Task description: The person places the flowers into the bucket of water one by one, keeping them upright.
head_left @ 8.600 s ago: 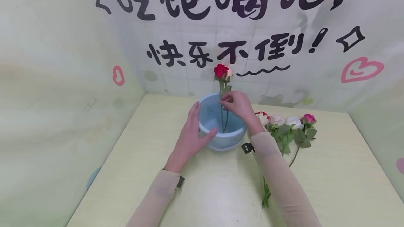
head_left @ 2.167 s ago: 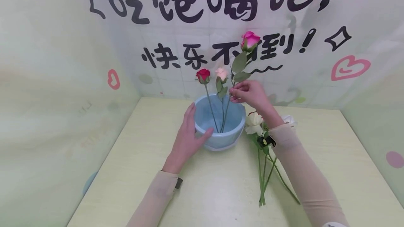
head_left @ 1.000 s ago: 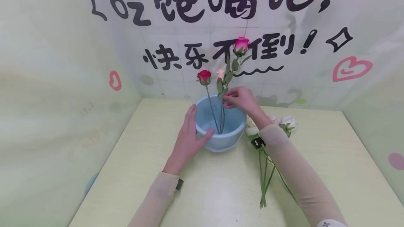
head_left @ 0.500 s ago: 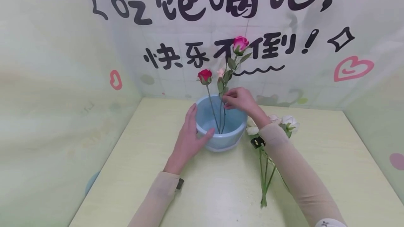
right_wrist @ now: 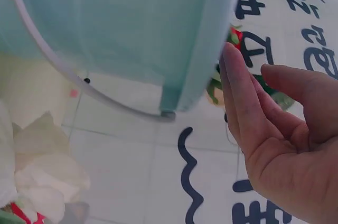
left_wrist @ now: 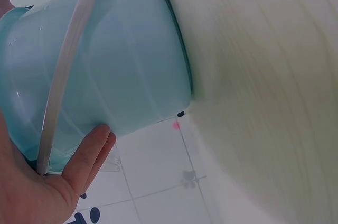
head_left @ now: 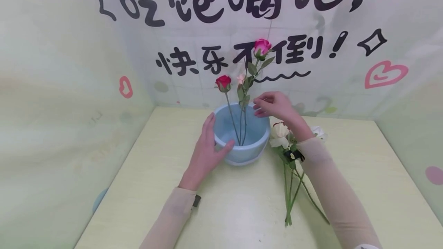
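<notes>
A light blue bucket [head_left: 247,156] stands on the table. In it lean a red rose [head_left: 223,83], a pale pink rose [head_left: 240,78] and a taller hot-pink rose [head_left: 262,48]. My left hand [head_left: 205,155] rests against the bucket's left side, fingers extended along the wall and thumb over the front rim. In the left wrist view, the bucket's pale handle [left_wrist: 66,71] hangs across its side by that hand. My right hand [head_left: 277,107] is by the bucket's right rim, apart from the stems, with nothing in its loosely bent fingers.
Right of the bucket, under my right forearm, lies a bunch of roses: a cream rose [head_left: 279,135], a white rose [head_left: 319,133] and others partly hidden. Their green stems [head_left: 288,195] point toward me. A lettered wall hanging [head_left: 194,87] closes off the table's back.
The hot-pink rose was lowered into the bucket beside the pale pink one. My right hand has just let go of its stem and moved right. My left hand stays on the bucket.
</notes>
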The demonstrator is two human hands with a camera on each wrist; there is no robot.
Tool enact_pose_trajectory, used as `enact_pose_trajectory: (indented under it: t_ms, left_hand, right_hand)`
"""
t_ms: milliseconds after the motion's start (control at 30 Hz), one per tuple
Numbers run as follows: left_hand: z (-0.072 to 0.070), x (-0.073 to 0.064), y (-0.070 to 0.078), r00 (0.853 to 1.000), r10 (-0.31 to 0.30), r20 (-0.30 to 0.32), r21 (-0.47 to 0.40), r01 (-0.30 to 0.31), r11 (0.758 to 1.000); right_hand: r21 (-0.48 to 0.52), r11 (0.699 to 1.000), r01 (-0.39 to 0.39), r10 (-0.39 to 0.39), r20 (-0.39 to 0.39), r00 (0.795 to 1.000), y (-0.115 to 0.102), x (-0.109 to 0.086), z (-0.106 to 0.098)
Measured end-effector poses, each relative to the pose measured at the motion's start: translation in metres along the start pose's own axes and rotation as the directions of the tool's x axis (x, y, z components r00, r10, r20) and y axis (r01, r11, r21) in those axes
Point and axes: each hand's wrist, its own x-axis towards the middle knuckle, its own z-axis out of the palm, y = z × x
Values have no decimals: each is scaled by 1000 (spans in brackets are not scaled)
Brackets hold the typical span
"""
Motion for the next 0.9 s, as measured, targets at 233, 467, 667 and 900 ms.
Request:
enact_pose_trajectory:
  t_ms: [233,467,667,900]
  left_hand:
    - [-4,2,-3,999,24,-25,14,-24,1000]
    - [0,2,-5,1000,23,-10,-2,-23,1000]
    - [6,1,-2,1000,26,15,-1,-26,1000]
    - [-1,-1,-2,999,30,-18,9,-30,999]
  right_hand:
    - [44,999,14,-13,-23,1000,-3,-12,-14]
    - [28,999,19,-18,-44,999,11,-29,-21]
    - [-11,1000,-25,25,-53,998,29,-51,-31]
    - [25,1000,-14,16,-87,996,52,-58,-42]
